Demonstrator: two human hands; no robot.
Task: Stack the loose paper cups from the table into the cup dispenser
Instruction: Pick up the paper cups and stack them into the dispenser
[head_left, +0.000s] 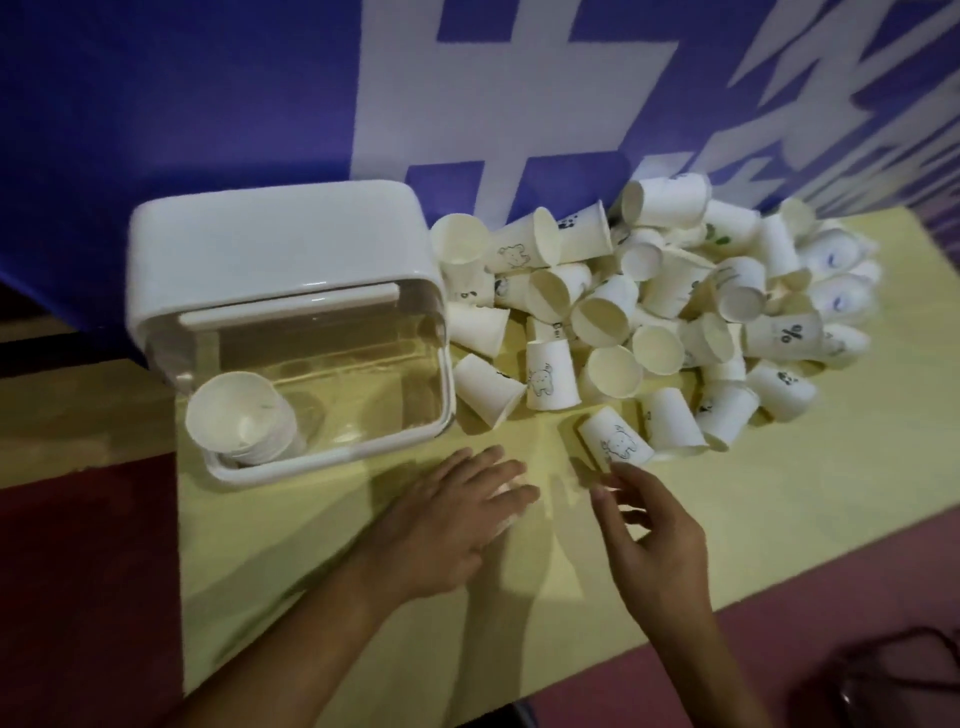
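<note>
Head: L hand (447, 525) flat on cup (508, 521), R hand (654, 535) slack by printed cup (615, 441); pile (675, 301) beside dispenser (280, 234).

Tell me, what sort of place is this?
Probably an event stall or refreshment table, though I can't be sure: a blue banner with big white lettering hangs behind a yellow-covered table holding a heap of paper cups and a cup dispenser.

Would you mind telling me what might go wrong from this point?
The right hand reaches for a lying cup at the edge of the pile; a nudge could roll it away.
The stack sits tight in a corner of the dispenser; a cup added there may catch the wall.
</note>
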